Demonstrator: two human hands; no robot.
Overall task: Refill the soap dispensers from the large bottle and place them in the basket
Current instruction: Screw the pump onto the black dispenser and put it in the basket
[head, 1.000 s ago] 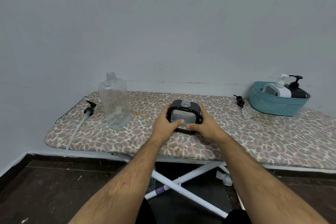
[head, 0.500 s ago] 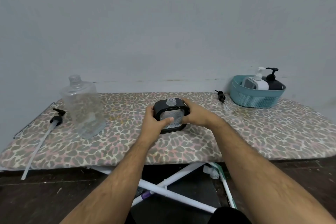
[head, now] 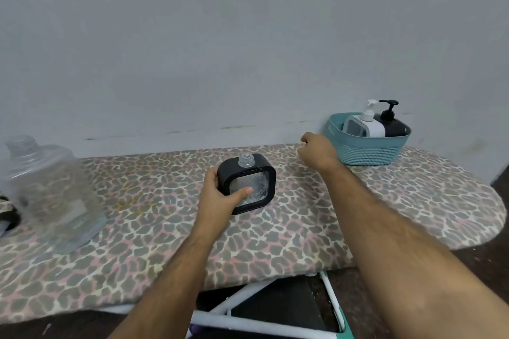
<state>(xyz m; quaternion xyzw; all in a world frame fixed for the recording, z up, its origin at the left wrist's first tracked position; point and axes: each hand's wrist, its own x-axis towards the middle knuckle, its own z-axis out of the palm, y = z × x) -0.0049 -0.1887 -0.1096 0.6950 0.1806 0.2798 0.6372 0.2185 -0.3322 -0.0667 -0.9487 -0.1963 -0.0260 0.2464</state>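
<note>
The square black dispenser point(head: 247, 184), capless with a bumpy clear window, stood mid-board, held in the left hand point(head: 220, 195). The right hand point(head: 316, 152) was curled shut beside the woven teal basket point(head: 367, 150); whether it held anything, I couldn't tell.

A black-framed dispenser point(head: 247, 184) with a clear textured panel stands on a leopard-print board cover point(head: 303, 228). A teal basket point(head: 367, 147) holds white point(head: 365, 125) and black point(head: 392, 125) dispensers.

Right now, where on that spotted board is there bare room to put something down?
Free: the wide patch between the large bottle and the black dispenser, and the rounded end in front of the basket. Crowded: the back strip where the right hand nears the basket.
</note>
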